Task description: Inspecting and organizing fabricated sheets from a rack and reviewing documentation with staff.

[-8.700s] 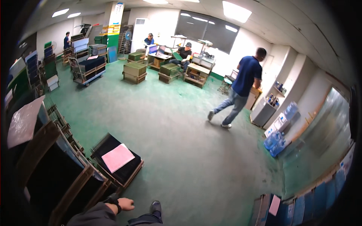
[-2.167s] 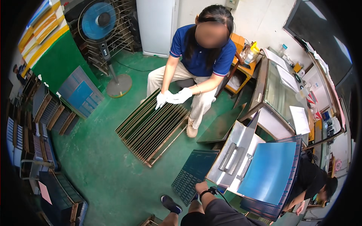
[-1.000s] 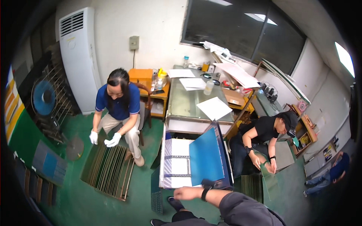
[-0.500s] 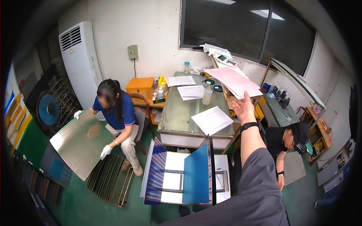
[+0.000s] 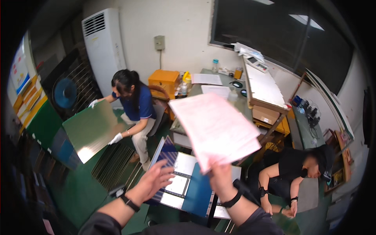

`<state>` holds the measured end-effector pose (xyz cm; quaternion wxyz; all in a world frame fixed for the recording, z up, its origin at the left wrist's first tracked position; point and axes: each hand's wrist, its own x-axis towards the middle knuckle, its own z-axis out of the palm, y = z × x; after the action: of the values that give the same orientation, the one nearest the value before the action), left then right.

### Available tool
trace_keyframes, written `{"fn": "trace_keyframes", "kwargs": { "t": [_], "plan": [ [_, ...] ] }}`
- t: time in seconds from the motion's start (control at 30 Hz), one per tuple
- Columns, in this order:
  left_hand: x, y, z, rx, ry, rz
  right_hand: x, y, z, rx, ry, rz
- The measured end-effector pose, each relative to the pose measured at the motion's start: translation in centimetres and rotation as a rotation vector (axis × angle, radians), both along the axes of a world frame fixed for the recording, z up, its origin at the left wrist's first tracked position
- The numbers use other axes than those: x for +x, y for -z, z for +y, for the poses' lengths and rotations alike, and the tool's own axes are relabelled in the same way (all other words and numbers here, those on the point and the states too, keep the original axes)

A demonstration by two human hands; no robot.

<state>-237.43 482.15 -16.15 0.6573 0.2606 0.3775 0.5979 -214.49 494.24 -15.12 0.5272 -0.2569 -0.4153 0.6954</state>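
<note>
Pink paper sheets (image 5: 215,129), lying fanned over one another, are in the grip of my right hand (image 5: 221,181) at their near edge. They hang in the air over the near edge of the glass-topped desk. My left hand (image 5: 156,181) is off to the left of the sheets, holding nothing, with its fingers spread. Below and between my hands stands a rack with blue panels (image 5: 199,192) and white sheets (image 5: 178,184). Its left side partly disappears behind my left hand.
At the left a seated person in a blue shirt (image 5: 138,100) and white gloves holds a large panel (image 5: 94,131). A person in black (image 5: 280,172) bends low at the right. Behind are a desk with papers (image 5: 206,79) and a slanted white board (image 5: 266,86).
My right hand has taken the pink sheets off the slanted board and brought them down and nearer. My left hand has come into view. The view has shifted slightly left.
</note>
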Motion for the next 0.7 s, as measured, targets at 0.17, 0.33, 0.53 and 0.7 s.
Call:
{"fn": "trace_keyframes", "kwargs": {
  "t": [0.17, 0.33, 0.53, 0.7],
  "plan": [
    [2.1, -0.5, 3.9, -0.043, -0.282, -0.024, 0.4, 4.9, -6.3, 0.041, -0.464, -0.371],
    [-1.5, 0.7, 0.1, 0.037, -0.35, 0.119, 3.4, 3.6, -3.0, -0.4, -0.57, 0.211],
    [-2.3, -2.7, -4.4, 0.107, -0.021, 0.372, 3.2, 0.1, -0.4, -0.145, -0.582, 0.118],
    [-1.6, -0.7, -6.7, -0.063, -0.067, 0.343, -0.8, -0.3, -2.3, 0.036, -0.287, -0.187]
  ]
}}
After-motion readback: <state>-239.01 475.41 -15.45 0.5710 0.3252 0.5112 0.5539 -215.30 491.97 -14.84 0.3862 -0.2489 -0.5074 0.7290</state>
